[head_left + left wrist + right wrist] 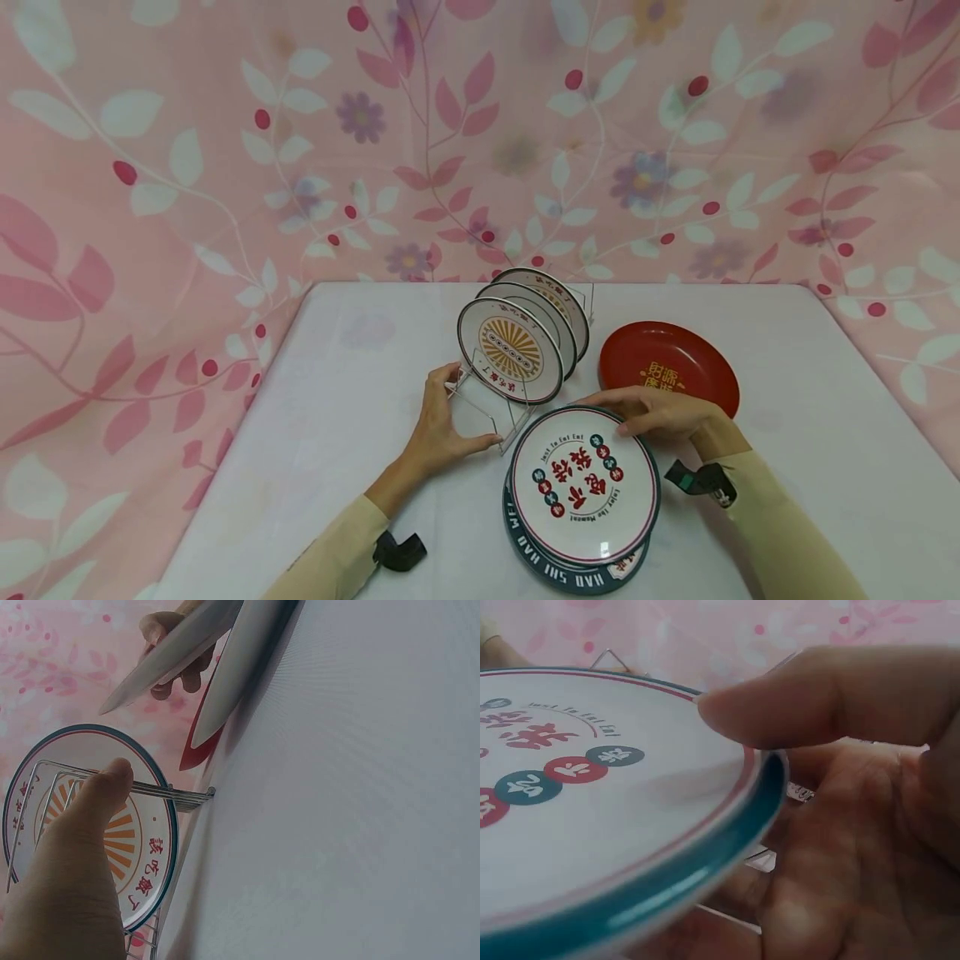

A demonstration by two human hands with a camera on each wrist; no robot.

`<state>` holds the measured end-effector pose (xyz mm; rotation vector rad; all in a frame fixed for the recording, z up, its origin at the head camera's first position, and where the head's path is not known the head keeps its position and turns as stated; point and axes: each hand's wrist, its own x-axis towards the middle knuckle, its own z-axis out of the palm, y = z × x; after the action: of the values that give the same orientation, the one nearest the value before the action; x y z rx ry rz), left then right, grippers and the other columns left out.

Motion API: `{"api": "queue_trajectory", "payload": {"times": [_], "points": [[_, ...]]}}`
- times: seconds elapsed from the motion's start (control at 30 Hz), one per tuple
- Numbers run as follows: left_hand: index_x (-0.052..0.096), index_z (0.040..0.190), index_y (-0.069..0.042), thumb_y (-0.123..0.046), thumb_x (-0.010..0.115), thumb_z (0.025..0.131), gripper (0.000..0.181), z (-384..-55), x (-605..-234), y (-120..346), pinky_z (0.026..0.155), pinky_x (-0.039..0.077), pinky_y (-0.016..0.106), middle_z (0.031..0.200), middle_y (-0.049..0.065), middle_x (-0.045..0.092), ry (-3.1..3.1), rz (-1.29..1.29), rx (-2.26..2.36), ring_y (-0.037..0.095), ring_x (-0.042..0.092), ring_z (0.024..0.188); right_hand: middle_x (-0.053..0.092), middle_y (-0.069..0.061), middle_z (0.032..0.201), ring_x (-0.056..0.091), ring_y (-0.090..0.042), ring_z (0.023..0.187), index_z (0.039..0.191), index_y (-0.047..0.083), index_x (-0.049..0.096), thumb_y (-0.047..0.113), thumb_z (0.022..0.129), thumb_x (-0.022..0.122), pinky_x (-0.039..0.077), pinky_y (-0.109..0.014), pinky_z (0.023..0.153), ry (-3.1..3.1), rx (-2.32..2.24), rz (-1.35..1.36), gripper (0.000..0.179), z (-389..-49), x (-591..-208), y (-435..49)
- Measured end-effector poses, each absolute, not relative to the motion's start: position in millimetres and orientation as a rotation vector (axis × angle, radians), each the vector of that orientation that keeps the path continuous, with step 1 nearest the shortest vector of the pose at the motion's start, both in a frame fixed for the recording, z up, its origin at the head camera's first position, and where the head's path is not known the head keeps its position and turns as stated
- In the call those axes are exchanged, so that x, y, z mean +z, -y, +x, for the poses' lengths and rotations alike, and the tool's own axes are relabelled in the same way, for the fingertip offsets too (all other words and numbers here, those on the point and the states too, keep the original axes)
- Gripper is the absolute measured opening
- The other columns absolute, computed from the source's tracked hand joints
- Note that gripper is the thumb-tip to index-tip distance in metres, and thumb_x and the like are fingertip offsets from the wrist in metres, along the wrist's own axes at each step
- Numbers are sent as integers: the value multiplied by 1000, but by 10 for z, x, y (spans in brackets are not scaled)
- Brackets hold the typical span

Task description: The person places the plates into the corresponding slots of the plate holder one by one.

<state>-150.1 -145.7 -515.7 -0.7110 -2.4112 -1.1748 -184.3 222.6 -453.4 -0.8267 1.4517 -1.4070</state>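
Plate, likely stiff, slick and breakable, suits a rim hold; the right hand pinches its edge above a lower plate beside the wire rack, which the left hand grips.

Left sleeve, right sleeve pale yellow-beige. Left wristpiece black, curved; right wristpiece black, pale mark. Left hand, right hand bare.

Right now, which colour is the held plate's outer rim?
Teal rim, clearest in the right wrist view.
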Motion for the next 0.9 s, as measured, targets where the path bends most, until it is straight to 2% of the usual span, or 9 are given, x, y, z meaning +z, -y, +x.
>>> {"api": "queue_trajectory", "payload": {"times": [0.2,0.47,0.9], "points": [[25,143,3,-51,90,58,120,-1499,-5153,1460,100,40,45,137,20,37,2408,-710,-1180,24,38,127,58,-17,133,66,-32,108,148,2,37,-9,95,44,56,-43,84,-1375,-1496,-908,54,-1839,-4538,-2208],[25,142,4,-49,90,58,119,-1500,-5155,1446,100,40,45,138,21,37,2399,-724,-1180,25,38,127,53,-22,138,64,-36,111,149,-4,29,-13,94,38,55,-48,83,-1270,-1579,-982,57,-1848,-4534,-2191],[25,142,3,-52,89,59,119,-1503,-5156,1455,100,40,46,138,21,37,2406,-719,-1169,25,38,128,51,-12,145,61,-32,117,150,3,33,-10,93,44,55,-46,86,-1368,-1585,-953,60,-1850,-4513,-2194]]}}
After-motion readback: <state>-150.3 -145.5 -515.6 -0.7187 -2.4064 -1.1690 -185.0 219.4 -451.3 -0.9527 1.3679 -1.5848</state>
